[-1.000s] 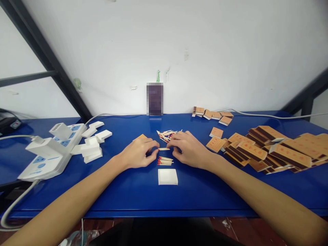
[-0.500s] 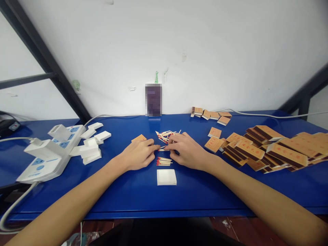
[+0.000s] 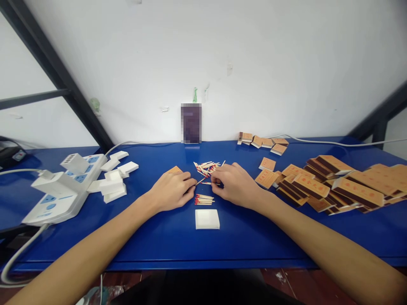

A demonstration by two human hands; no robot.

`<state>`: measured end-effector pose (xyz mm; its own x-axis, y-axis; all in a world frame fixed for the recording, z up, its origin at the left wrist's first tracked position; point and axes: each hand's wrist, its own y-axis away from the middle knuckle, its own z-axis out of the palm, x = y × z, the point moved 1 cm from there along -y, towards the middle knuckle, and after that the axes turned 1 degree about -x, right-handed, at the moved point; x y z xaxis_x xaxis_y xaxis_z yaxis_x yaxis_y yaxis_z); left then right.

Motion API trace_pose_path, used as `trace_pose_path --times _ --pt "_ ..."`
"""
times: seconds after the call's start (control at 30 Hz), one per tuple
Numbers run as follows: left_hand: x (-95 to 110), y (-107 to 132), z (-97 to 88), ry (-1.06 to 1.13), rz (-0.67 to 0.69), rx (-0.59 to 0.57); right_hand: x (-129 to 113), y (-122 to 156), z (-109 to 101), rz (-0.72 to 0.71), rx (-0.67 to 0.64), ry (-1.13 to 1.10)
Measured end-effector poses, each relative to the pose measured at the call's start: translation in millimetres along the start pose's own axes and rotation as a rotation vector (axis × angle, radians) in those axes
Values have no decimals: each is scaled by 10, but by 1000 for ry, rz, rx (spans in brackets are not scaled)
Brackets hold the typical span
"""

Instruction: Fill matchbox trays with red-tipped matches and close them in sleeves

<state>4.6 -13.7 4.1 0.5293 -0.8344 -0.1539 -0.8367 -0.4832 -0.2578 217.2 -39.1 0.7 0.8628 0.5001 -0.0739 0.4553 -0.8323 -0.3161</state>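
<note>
Lighting bright and diffuse, its source outside the field. The wall point(image 3: 143, 63) is pale, greying toward the upper right corner. The glossy surface point(image 3: 143, 245) carries a soft sheen and a pale reflection below the panel point(image 3: 191, 123), itself coarsely pixelated. Shadows are soft; the zone under the surface is dark. Wide-angle distortion stretches the boxes point(image 3: 359, 190) at right. Matches point(image 3: 206, 169) and fingers point(image 3: 190, 183) lack fine detail.

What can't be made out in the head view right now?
All in the head view:
Orange box: mostly hidden by the left hand.
Match pile: partly covered by the right hand.
Grip on the slanted match: too small to tell.
Dark panel: pixelated.
Black device: cut off by the left edge.
</note>
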Motion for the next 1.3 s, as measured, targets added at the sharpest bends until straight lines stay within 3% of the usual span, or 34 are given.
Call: trace_pose_path --times 0.23,0.63,0.87,1.3 --pt "13 4 -10 48 74 -41 -4 -1 42 45 12 25" --pt "24 0 -72 36 76 -55 -50 -5 102 -82 4 -129" --pt "-84 14 -10 24 -50 91 -28 -17 135 -79 12 -136" --pt "-92 -22 43 169 -95 67 -45 -41 132 -74 -33 -136"
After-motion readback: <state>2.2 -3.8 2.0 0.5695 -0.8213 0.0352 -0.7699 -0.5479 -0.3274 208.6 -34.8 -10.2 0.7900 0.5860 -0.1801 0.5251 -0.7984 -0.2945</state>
